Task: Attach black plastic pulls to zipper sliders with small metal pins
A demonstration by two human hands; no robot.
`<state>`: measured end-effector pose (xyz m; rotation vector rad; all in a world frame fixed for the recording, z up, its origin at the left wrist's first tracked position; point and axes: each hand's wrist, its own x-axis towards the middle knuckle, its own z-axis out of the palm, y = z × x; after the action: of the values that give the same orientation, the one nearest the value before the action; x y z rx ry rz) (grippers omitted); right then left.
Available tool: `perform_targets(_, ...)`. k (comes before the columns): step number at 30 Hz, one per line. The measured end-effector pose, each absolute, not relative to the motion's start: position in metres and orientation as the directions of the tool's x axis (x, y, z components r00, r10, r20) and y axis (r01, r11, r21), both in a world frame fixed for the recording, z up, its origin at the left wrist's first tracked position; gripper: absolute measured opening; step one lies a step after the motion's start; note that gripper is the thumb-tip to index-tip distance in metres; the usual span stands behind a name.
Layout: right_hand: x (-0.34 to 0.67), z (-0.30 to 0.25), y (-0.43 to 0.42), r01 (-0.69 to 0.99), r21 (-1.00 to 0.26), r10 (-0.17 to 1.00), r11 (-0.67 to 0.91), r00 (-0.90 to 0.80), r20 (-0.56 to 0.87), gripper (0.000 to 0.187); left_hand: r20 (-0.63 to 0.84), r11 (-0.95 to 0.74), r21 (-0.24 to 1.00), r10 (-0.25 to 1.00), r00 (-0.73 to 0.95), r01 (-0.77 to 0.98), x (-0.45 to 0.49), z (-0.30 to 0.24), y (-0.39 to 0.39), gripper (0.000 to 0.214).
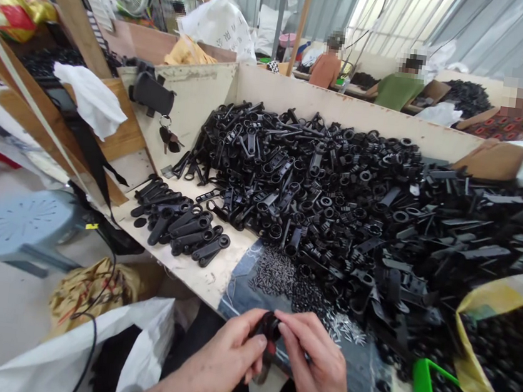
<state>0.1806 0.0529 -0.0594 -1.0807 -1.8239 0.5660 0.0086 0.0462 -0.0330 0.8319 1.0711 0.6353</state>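
Close to my body, at the table's front edge, my left hand (219,358) is closed around a small black plastic part (269,324) with a rounded end. The fingertips of my right hand (313,362) pinch the same part from the other side. Fingers cover most of it, so its full shape is hidden. Just beyond my hands, small metal pins or screws (274,273) lie on a blue cloth (239,275), with brighter silver ones (345,327) to the right. A group of black ring-ended plastic arms (191,229) lies to the left on the pale tabletop.
A large heap of mixed black plastic parts (293,168) fills the walled table (347,108). At the right stand a green bin (423,390) and a yellow-edged sack (470,308). A blue stool (22,225) and a white sack (150,341) are at left. Several people sit beyond.
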Motion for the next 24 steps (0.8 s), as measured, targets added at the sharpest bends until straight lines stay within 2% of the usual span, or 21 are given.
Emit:
perform_targets(8, 0.185, -0.06, 0.053, 0.478, -0.655, 0.809, 0.586, -0.297, 0.507, 0.03, -0.463, 0.479, 0.877, 0.821, 0.335, 0.038, 0.004, -0.045, 0.042, 0.043)
perform_targets(11, 0.186, -0.061, 0.052, 0.476, -0.626, 0.785, 0.618, -0.321, 0.531, 0.035, -0.422, 0.384, 0.904, 0.871, 0.251, 0.188, 0.004, -0.046, 0.04, 0.039)
perform_targets(15, 0.187, -0.064, 0.044, 0.422, -0.659, 0.782, 0.623, -0.32, 0.535, 0.043, -0.347, 0.238, 0.904, 0.893, 0.285, 0.355, 0.003, -0.036, 0.039, 0.028)
perform_targets(21, 0.186, -0.074, 0.026, 0.339, -0.893, 0.955, 0.294, -0.137, 0.263, 0.039, -0.039, -0.096, 0.96, 0.885, 0.464, 0.263, -0.005, -0.033, 0.029, 0.033)
perform_targets(24, 0.176, -0.081, 0.022, 0.238, -0.961, 0.989, 0.138, -0.091, 0.12, 0.033, 0.028, -0.169, 0.943, 0.898, 0.44, 0.285, -0.009, -0.037, 0.023, 0.031)
